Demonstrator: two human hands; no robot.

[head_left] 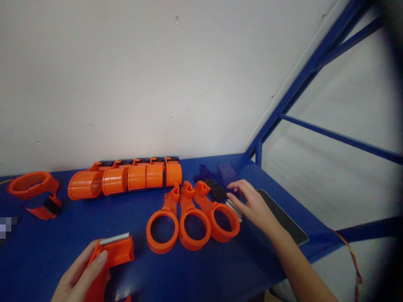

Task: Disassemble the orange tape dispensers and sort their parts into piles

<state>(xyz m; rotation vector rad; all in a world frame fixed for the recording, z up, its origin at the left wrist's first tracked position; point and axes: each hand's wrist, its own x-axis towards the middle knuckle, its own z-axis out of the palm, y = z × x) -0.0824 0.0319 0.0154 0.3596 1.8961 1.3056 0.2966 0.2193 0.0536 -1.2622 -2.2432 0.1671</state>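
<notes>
My left hand [82, 274] grips an orange plastic dispenser part [113, 252] with a toothed metal blade along its top edge, low at the left. My right hand [252, 204] reaches across the blue table [195, 268] with fingers spread, its tips touching small black pieces [216, 189] and a stack of thin metal blades [233, 208]. Three orange ring frames [192, 220] lie side by side between my hands.
A row of several orange rollers [126, 178] lines the wall. An assembled orange dispenser [34, 191] lies at the far left. Dark blue parts [227, 173] sit in the back corner, a dark flat pad [283, 218] lies under my right wrist, and blue frame bars [315, 63] rise at the right.
</notes>
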